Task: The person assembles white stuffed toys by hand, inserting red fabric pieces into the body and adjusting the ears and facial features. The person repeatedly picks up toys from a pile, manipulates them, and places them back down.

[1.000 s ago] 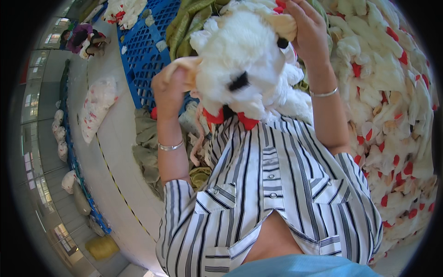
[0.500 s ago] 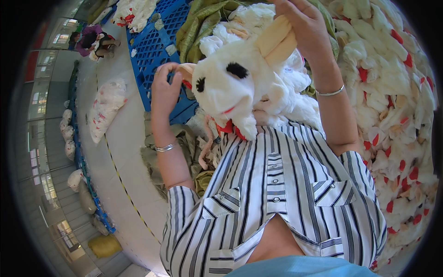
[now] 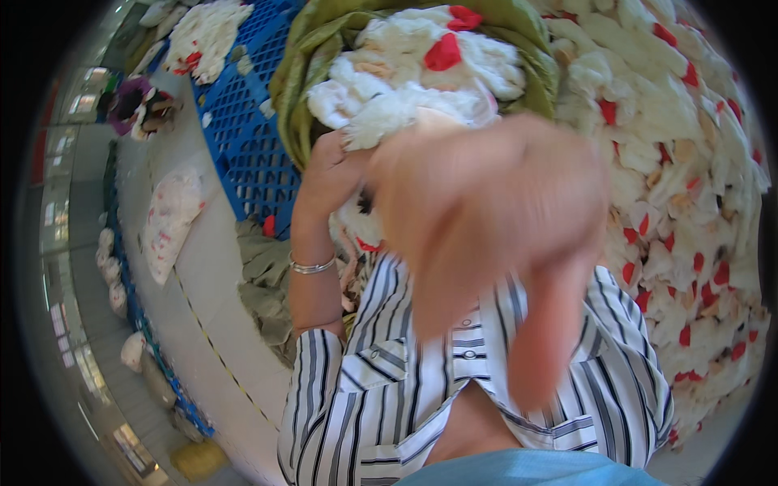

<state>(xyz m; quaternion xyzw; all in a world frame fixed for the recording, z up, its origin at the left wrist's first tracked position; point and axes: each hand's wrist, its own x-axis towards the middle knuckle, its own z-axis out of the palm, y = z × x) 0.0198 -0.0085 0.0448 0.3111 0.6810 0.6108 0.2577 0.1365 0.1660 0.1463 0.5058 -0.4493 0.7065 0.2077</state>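
A white plush animal (image 3: 350, 217) hangs before my chest, mostly covered by my right hand; part of a black eye and some red low down show. My left hand (image 3: 328, 174) is closed at the side of its head, the fingertips partly hidden. Close to the camera, my right hand (image 3: 494, 202) is smeared by motion in front of the plush, so its fingers cannot be read. Just beyond both hands, an olive-green sack (image 3: 296, 81) stands open, filled with white fluffy plush pieces (image 3: 389, 49) and some red bits.
To the right lies a large heap of white plush pieces (image 3: 640, 178) with red and tan parts. A blue plastic pallet (image 3: 251, 154) is at the left of the sack. Farther left are a filled translucent bag (image 3: 172, 223) on the floor and a person (image 3: 134, 109) at the back.
My right hand has come from the plush's ear at the far side toward the camera, now covering most of the plush. My left hand has shifted slightly right and nearer. More of the sack shows.
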